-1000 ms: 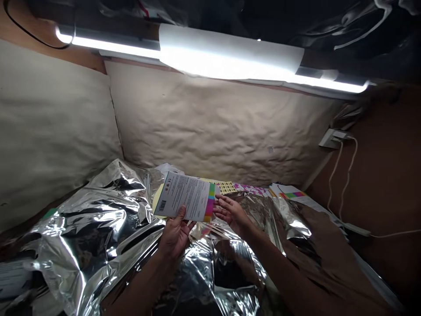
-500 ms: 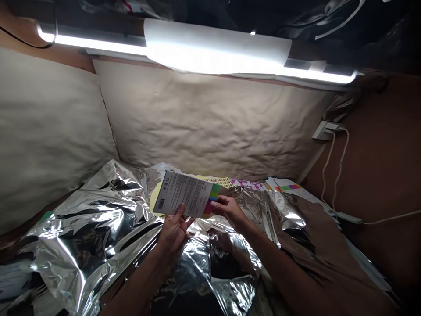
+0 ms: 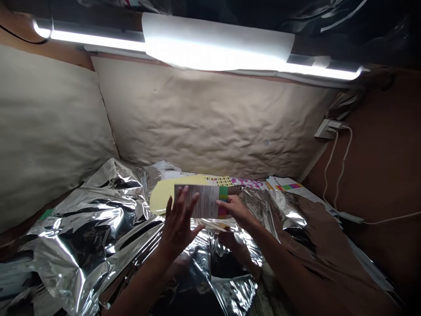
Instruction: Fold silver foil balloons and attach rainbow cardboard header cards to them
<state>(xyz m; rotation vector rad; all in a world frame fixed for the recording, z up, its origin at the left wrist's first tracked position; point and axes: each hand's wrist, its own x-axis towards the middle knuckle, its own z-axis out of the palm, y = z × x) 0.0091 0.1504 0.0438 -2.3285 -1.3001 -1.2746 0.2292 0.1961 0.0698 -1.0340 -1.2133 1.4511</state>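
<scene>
White card (image 3: 202, 201) sits gripped in the right hand (image 3: 234, 209) (at its striped end), while the open left hand (image 3: 179, 229) is just in front.

Left hand (image 3: 179, 228) now splayed open, off the printed card (image 3: 205, 202), the card turned narrower in the right hand (image 3: 234, 209).

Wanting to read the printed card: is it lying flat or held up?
Held up: the right hand grips the card by its coloured end.

You are working in a makeshift booth: kraft paper (image 3: 204, 118) walls, crumpled silver foil (image 3: 79, 245), an overhead tube light (image 3: 217, 48).
</scene>
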